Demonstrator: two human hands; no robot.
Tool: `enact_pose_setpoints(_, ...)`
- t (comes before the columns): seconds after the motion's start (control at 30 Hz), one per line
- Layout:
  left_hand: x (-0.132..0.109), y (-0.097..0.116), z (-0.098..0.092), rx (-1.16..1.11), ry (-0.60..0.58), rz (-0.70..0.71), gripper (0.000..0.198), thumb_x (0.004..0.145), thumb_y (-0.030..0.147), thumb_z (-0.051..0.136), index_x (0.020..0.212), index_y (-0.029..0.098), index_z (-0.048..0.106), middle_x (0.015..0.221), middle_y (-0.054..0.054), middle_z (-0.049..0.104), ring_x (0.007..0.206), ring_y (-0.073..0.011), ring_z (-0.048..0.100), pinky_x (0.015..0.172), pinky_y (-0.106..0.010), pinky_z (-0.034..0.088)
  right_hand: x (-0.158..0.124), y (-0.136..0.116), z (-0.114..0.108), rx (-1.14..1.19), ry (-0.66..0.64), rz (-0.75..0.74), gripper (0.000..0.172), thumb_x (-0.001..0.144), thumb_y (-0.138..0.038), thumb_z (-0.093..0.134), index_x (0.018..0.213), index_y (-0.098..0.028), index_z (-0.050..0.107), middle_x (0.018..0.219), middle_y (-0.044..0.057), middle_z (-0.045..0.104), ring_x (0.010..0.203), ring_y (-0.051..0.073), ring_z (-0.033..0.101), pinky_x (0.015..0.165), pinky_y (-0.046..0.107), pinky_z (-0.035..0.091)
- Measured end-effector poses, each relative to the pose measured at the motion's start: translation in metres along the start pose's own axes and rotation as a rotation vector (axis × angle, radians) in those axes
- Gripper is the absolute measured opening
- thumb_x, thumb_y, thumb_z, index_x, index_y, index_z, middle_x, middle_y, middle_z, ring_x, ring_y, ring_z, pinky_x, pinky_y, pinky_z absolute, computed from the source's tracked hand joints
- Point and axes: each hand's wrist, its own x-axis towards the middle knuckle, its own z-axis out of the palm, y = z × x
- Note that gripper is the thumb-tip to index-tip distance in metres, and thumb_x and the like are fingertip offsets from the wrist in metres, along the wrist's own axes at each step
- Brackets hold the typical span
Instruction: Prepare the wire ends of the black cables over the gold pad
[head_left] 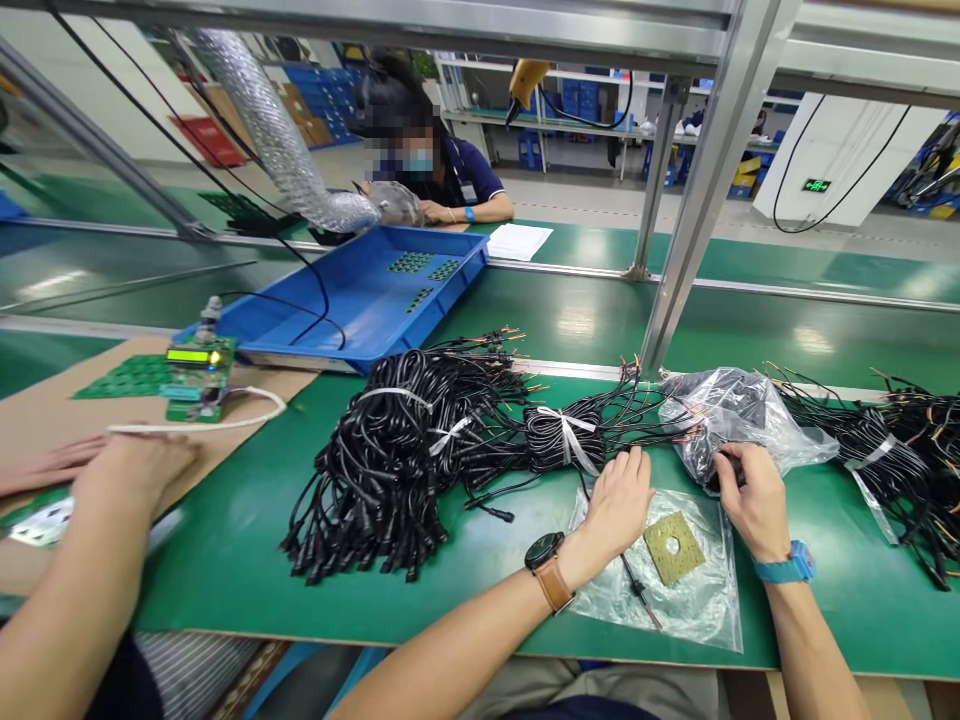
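My left hand (pixel 621 500), with a watch on its wrist, lies palm down with bent fingers close together. A black cable (pixel 638 590) with a stripped end comes out from under it; its fingertips are hidden. My right hand (pixel 756 498), wearing a blue band, has thumb and fingers drawn together at the clear plastic bag (pixel 799 440) of black parts. Something dark shows between them, too small to name. Between my hands, a yellowish square pad (pixel 674 549) with a round hole lies on a flat clear bag (pixel 705 625). Behind my left hand sits a tied black cable bundle (pixel 562 437).
A large pile of black cables (pixel 382 460) lies left, more bundles (pixel 889 455) right. A blue tray (pixel 360 330) holds circuit boards. A lit test board (pixel 196 370) stands near a co-worker's arm (pixel 97 540). An aluminium post (pixel 709 200) rises ahead; another person (pixel 465 180) sits opposite.
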Motion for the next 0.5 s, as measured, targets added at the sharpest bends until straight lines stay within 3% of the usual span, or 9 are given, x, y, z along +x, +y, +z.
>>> enact_pose_setpoints(0.17,0.002,0.004,-0.003,0.013,0.031,-0.016,0.035,0.098,0.026,0.055,0.128,0.009,0.052,0.126,-0.016,0.058,0.107,-0.0287,0.054,0.092,-0.041,0.047,-0.002,-0.004,0.006,0.075,0.028,0.012,0.012,0.1,-0.031,0.056,0.1,-0.021,0.062,0.087,0.006,0.065,0.078,0.023,0.061,0.072,0.037,0.049)
enact_pose_setpoints(0.3,0.005,0.001,-0.003,0.003,0.011,0.022,0.009,0.098,0.021,0.053,0.1,0.015,0.06,0.101,-0.009,0.059,0.095,-0.0259,0.052,0.08,-0.038,0.047,-0.002,-0.006,0.009,0.084,0.02,0.005,0.012,0.099,-0.03,0.058,0.098,-0.02,0.064,0.086,0.006,0.065,0.076,0.021,0.061,0.071,0.036,0.05)
enact_pose_setpoints(0.4,0.006,-0.005,-0.007,-0.074,0.048,0.096,0.013,0.098,0.015,0.049,0.088,0.017,0.058,0.096,-0.007,0.058,0.093,-0.0242,0.052,0.079,-0.036,0.045,-0.002,-0.006,0.009,0.104,0.032,0.031,0.013,0.098,-0.031,0.058,0.099,-0.02,0.064,0.087,0.006,0.066,0.076,0.021,0.062,0.07,0.035,0.051)
enact_pose_setpoints(0.5,0.002,-0.009,-0.015,-0.25,0.108,0.222,0.015,0.1,0.016,0.046,0.091,0.016,0.057,0.094,-0.007,0.06,0.094,-0.0224,0.054,0.083,-0.034,0.045,-0.003,-0.003,0.008,0.118,0.069,0.082,0.015,0.098,-0.033,0.058,0.099,-0.02,0.065,0.086,0.006,0.067,0.072,0.021,0.063,0.068,0.035,0.052)
